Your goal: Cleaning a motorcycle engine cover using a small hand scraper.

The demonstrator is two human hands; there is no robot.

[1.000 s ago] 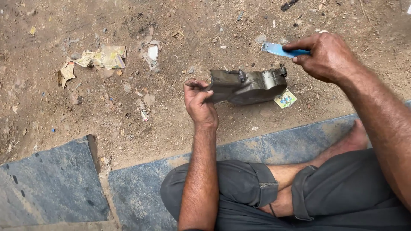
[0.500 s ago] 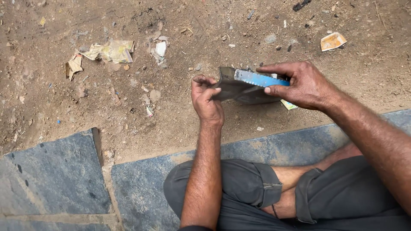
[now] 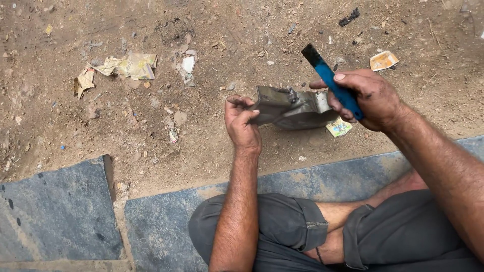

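Note:
My left hand pinches the left end of a bent, grey sheet-metal piece and holds it just above the dirt ground. My right hand is wrapped around a blue-handled tool; its dark tip points up and to the left, above the right end of the metal piece. The right fingers rest close against the metal's right edge. Both forearms reach out over my crossed legs in grey trousers.
Crumpled yellow paper scraps lie at upper left and a small wrapper at upper right. A coloured scrap lies under the metal piece. Grey stone slabs edge the dirt in front of my legs.
My right hand has lifted the blue tool off the metal piece, tilting its tip upward. The left hand keeps its grip on the metal.

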